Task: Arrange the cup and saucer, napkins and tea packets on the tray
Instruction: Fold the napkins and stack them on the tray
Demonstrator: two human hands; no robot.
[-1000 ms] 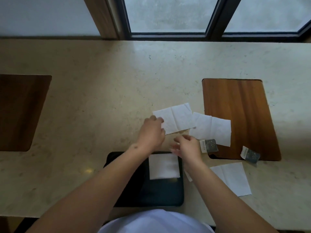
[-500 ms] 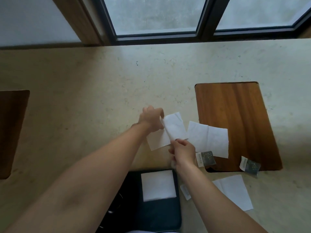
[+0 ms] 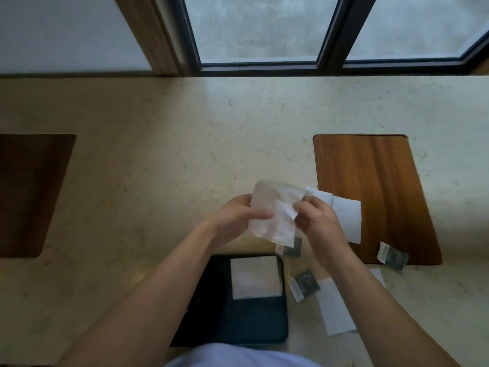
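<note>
Both hands hold a white napkin [image 3: 275, 210] lifted above the counter: my left hand [image 3: 238, 218] grips its left edge, my right hand [image 3: 317, 221] pinches its right side. A dark tray [image 3: 254, 324] lies near the counter's front edge with one folded napkin [image 3: 254, 278] on its far right part. Another napkin [image 3: 344, 218] lies partly on the wooden inlay, and one more napkin [image 3: 334, 308] lies right of the tray under my right forearm. Three dark tea packets lie loose: one packet [image 3: 292, 247] below the held napkin, one packet [image 3: 304, 284] beside the tray, one packet [image 3: 393, 256] at the inlay's corner. No cup or saucer shows.
The beige stone counter [image 3: 172, 168] has a brown wooden inlay [image 3: 375, 181] at the right and a darker inlay [image 3: 29, 192] at the left. A window with dark frames [image 3: 328, 64] runs along the back edge.
Both hands have lifted the napkin off the counter and brought it together between them; earlier it lay flat with the left hand at its corner. The view has shifted a little.
</note>
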